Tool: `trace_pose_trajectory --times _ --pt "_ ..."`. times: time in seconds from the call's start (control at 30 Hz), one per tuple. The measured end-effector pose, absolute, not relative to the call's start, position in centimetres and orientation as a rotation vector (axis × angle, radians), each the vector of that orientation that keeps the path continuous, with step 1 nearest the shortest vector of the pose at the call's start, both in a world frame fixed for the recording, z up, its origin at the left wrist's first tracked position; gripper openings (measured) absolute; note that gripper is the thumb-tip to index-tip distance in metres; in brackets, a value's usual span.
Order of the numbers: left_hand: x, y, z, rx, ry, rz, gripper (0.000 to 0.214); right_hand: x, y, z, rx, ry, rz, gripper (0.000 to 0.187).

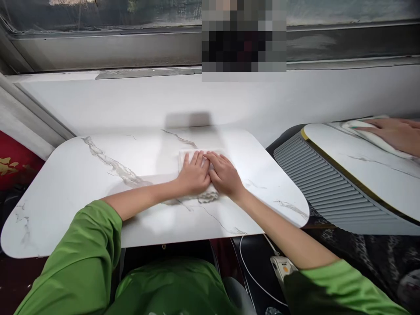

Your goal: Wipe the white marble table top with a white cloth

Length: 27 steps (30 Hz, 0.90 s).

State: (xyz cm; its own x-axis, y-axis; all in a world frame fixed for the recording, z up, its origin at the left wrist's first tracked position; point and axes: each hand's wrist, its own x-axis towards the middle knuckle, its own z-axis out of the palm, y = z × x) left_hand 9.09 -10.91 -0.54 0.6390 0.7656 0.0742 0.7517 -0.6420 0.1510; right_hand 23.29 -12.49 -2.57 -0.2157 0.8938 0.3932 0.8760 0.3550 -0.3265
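Observation:
A folded white cloth (pixel 208 195) lies on the white marble-patterned tabletop (pixel 82 188), mostly covered by both my hands. My left hand (pixel 194 174) rests flat on it, fingers stretched forward and slightly apart. Beside it, my right hand (pixel 225 176) presses on the cloth's right side, its fingertips touching or overlapping those of the left. The palms hide most of the cloth, and only its far edge and a crumpled near edge show.
At right, another person's hand (pixel 397 133) rests on a white cloth (pixel 377 138) upon a second marble-patterned table (pixel 354 153) with a grey ribbed side (pixel 328 183). A white wall and window frame (pixel 108 52) stand behind. Below my right forearm are a power strip (pixel 282 267) and white cable (pixel 243 258).

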Motion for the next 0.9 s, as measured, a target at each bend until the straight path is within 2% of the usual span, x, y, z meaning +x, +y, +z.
trace_pose_trajectory --times 0.17,0.33,0.57,0.9 --pt "8.5 -2.4 -0.6 2.749 1.321 0.243 0.052 21.4 -4.1 -2.0 -1.598 -1.995 0.052 0.049" --pt "8.2 -0.5 -0.7 2.708 1.440 0.307 0.048 20.6 -2.0 -2.0 -1.627 -1.985 0.060 0.048" --pt "6.3 -6.9 -0.5 2.718 1.386 0.251 0.052 19.6 -8.8 -2.3 -1.674 -2.098 0.018 0.053" --pt "-1.2 -21.7 0.8 2.741 1.051 0.277 0.053 17.0 -24.2 -1.1 -1.332 -2.486 -0.071 0.057"
